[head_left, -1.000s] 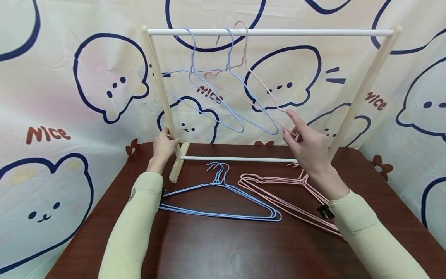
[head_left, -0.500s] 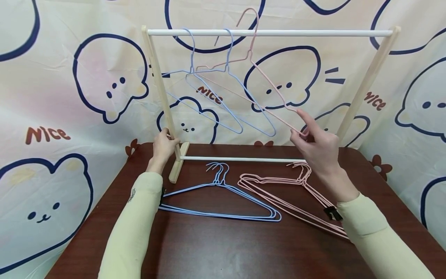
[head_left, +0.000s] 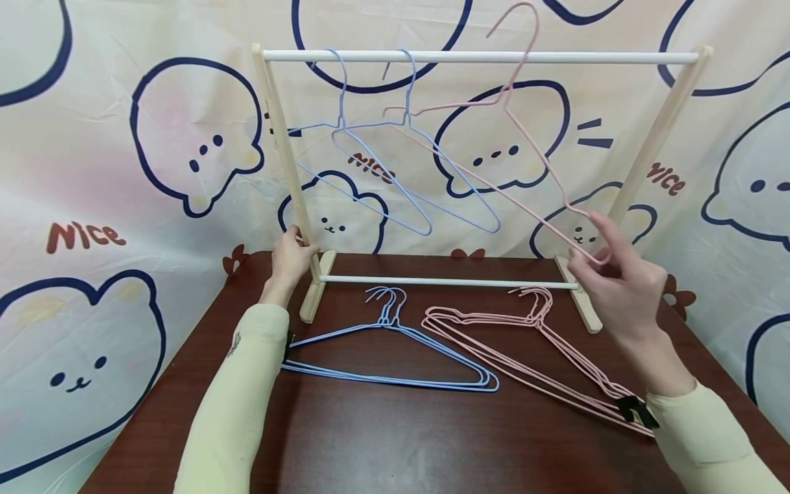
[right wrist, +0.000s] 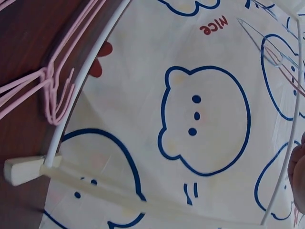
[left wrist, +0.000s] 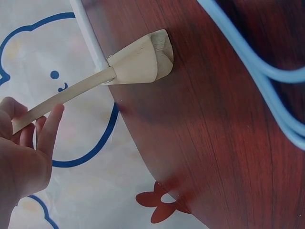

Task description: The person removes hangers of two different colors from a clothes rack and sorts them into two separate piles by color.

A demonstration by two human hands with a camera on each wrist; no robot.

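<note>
My left hand grips the left wooden post of a small clothes rack, low down near its foot. The left wrist view shows fingers curled round that post. My right hand pinches the lower right corner of a pink hanger, thumb below and index finger above. This hanger is tilted, and its hook stands above the rack's white top rail, with the tip off the rail. Two blue hangers hang from the rail's left part. At the right edge of the right wrist view, only part of the right hand shows.
Several blue hangers lie stacked on the brown table before the rack. To their right is a stack of pink hangers, partly behind my right sleeve. A white lower rail joins the rack's feet. Cartoon-printed cloth surrounds the table.
My right hand has moved right with the pink hanger. Its hook has risen off the top rail and shifted right along it. My left hand stays on the post.
</note>
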